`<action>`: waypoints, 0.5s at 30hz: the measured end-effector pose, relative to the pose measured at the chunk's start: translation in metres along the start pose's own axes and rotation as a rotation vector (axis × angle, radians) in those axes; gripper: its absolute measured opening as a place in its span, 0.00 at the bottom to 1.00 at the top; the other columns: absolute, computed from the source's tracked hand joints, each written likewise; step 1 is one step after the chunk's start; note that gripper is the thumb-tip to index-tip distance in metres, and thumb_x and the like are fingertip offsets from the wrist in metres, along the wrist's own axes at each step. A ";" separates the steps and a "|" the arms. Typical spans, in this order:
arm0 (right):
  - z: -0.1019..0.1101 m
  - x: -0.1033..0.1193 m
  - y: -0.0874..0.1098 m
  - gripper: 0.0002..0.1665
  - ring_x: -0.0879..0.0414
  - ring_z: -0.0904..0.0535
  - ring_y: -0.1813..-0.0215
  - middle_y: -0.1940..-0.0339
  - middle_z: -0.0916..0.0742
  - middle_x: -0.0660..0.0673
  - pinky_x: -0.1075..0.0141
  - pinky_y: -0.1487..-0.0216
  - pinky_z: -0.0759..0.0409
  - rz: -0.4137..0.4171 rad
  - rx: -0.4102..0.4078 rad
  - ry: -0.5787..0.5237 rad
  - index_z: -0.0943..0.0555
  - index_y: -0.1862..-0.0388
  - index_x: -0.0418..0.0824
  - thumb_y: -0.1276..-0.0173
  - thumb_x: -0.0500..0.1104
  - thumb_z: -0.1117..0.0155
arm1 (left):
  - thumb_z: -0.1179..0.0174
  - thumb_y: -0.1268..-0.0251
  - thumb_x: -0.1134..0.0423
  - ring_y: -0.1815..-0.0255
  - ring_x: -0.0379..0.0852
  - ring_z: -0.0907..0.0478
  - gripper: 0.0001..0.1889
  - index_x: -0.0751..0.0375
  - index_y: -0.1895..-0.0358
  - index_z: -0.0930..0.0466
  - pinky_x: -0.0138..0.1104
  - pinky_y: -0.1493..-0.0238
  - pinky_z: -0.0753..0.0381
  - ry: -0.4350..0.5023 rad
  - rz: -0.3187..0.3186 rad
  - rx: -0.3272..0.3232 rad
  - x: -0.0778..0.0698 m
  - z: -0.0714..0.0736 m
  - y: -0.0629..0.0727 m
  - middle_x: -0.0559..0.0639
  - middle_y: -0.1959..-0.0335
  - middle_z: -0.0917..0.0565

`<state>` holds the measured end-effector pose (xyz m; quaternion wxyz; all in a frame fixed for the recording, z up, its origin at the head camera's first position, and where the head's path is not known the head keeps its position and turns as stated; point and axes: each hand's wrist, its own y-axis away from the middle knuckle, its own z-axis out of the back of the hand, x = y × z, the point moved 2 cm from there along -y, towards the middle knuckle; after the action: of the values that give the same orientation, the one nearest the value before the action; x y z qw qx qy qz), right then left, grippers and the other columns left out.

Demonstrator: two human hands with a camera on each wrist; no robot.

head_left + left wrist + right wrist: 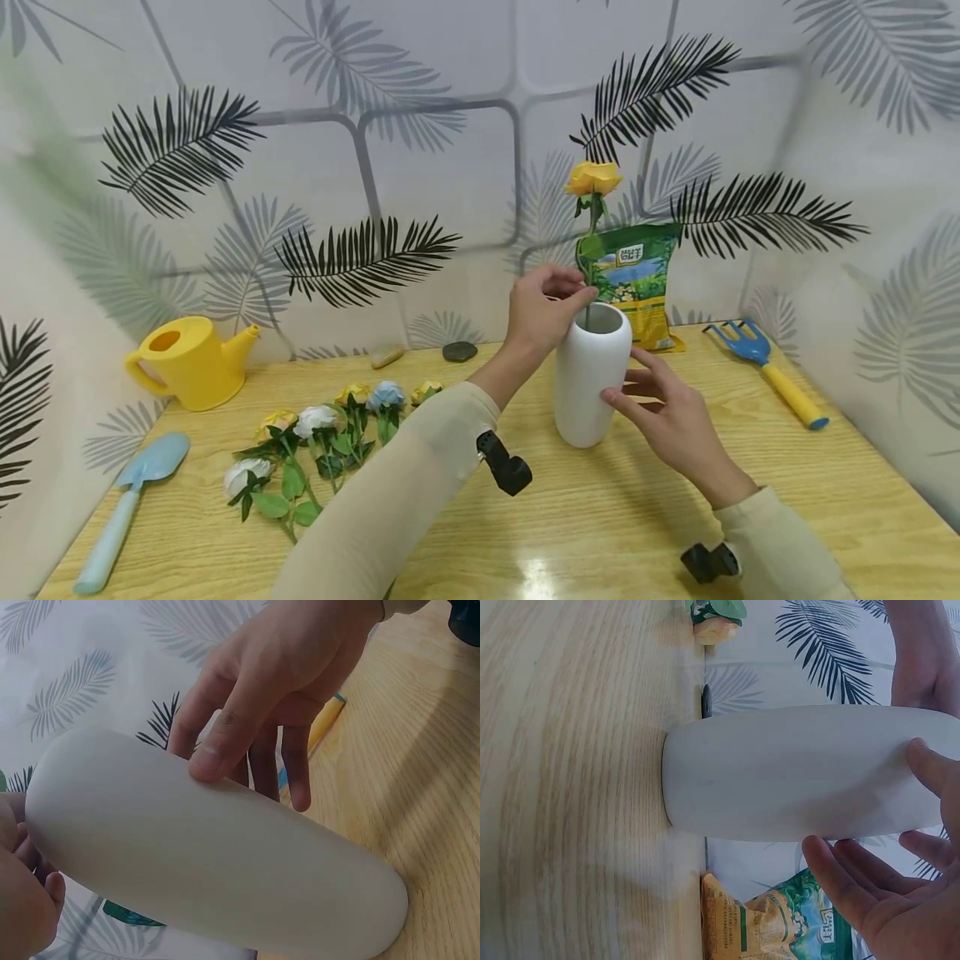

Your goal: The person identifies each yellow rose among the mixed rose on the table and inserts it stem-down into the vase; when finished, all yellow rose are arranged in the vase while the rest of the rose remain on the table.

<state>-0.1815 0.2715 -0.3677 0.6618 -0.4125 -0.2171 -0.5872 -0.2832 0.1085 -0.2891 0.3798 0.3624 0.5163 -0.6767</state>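
A white vase (pixel 592 383) stands upright on the wooden table. One yellow rose (pixel 593 178) rises from its mouth, the stem running down inside. At the rim, my left hand (pixel 546 310) pinches the rose's stem between thumb and fingers. My right hand (pixel 671 417) holds the vase's right side, thumb on the near face and fingers round toward the back. The left wrist view shows the right thumb (pixel 210 759) against the white wall of the vase (pixel 217 847). In the right wrist view the vase's base (pixel 676 780) meets the tabletop.
Left of the vase lie several cut roses (pixel 315 421), white, yellow and blue. Farther left are a yellow watering can (pixel 197 362) and a light blue trowel (pixel 135 500). Two stones (pixel 459 351) lie by the wall. Behind stands a green-yellow bag (pixel 645 287); a hand rake (pixel 772 371) lies right.
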 end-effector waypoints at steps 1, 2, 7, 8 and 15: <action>0.000 0.000 0.000 0.40 0.37 0.15 0.43 0.40 0.16 0.30 0.46 0.47 0.14 0.002 0.001 0.001 0.37 0.22 0.43 0.28 0.52 0.34 | 0.30 0.37 0.65 0.63 0.43 0.17 0.11 0.65 0.55 0.16 0.24 0.61 0.22 0.004 0.005 -0.002 0.000 0.000 0.000 0.58 0.61 0.11; -0.001 0.000 0.000 0.40 0.37 0.15 0.43 0.40 0.16 0.30 0.46 0.47 0.14 0.003 0.001 0.002 0.37 0.22 0.43 0.28 0.52 0.34 | 0.30 0.37 0.65 0.63 0.43 0.17 0.11 0.66 0.55 0.16 0.24 0.61 0.21 0.008 0.006 -0.004 0.000 0.000 0.000 0.59 0.61 0.11; -0.001 0.000 0.001 0.40 0.37 0.15 0.43 0.40 0.16 0.30 0.46 0.47 0.14 0.013 -0.007 0.004 0.37 0.22 0.44 0.28 0.51 0.34 | 0.30 0.36 0.64 0.63 0.41 0.18 0.09 0.65 0.57 0.15 0.27 0.61 0.21 0.019 0.022 -0.011 -0.001 0.000 0.000 0.57 0.62 0.11; -0.001 0.000 0.001 0.40 0.37 0.15 0.44 0.41 0.16 0.30 0.46 0.48 0.14 0.015 -0.010 0.002 0.37 0.22 0.44 0.28 0.50 0.34 | 0.31 0.36 0.64 0.63 0.41 0.18 0.09 0.64 0.57 0.15 0.27 0.61 0.21 0.020 0.026 -0.012 -0.001 0.000 0.000 0.57 0.62 0.11; 0.001 0.001 0.001 0.40 0.38 0.15 0.43 0.41 0.16 0.30 0.48 0.47 0.14 0.009 -0.005 -0.009 0.37 0.22 0.44 0.28 0.50 0.34 | 0.31 0.35 0.63 0.64 0.39 0.20 0.08 0.63 0.58 0.15 0.26 0.61 0.22 0.024 0.042 -0.012 -0.003 0.000 -0.003 0.57 0.62 0.12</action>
<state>-0.1801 0.2711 -0.3665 0.6625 -0.4179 -0.2168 -0.5826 -0.2845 0.1090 -0.2850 0.3898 0.3788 0.5170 -0.6613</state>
